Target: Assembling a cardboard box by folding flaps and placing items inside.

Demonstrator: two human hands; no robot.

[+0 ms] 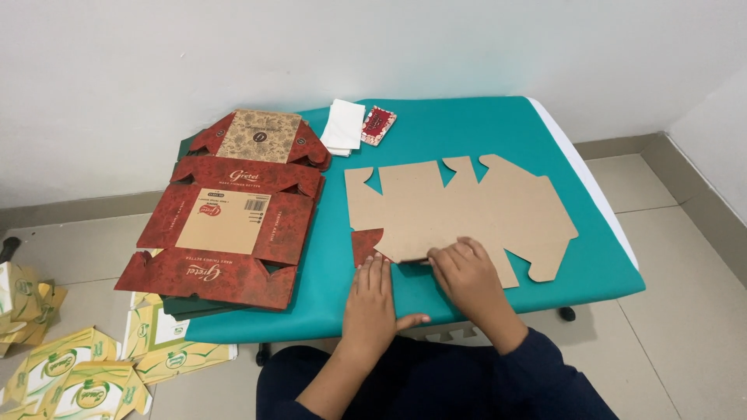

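Strewn at far left on the tiled floor (685, 257): flattened yellow-green cartons (74, 377), printed side up, overlapping one another. Piled on the left end of the teal table (467, 124): a stack of red box blanks (226, 225), patterned, with a tan panel in the middle of the top sheet and another tan panel at its far end. Farther back, beside that stack: a small pile of white cards (344, 126) and, touching it, a little red patterned card (379, 125).

Spread flat mid-table, plain side up: the brown cardboard blank (459, 210), unfolded, die-cut with angled flaps and notches along its far edge and rounded tabs at right and near right. One small corner flap turned over at its near left, showing the red printed face.

Laid palm down on the table at the blank's near edge, just below that red flap: the left hand (372, 299), fingers together, thumb splayed, gripping nothing. Beside it, pressing on the blank's near edge: the right hand (467, 276), fingers bent and spread over the board, fingertips at the fold; pinching or merely pressing, cannot tell.
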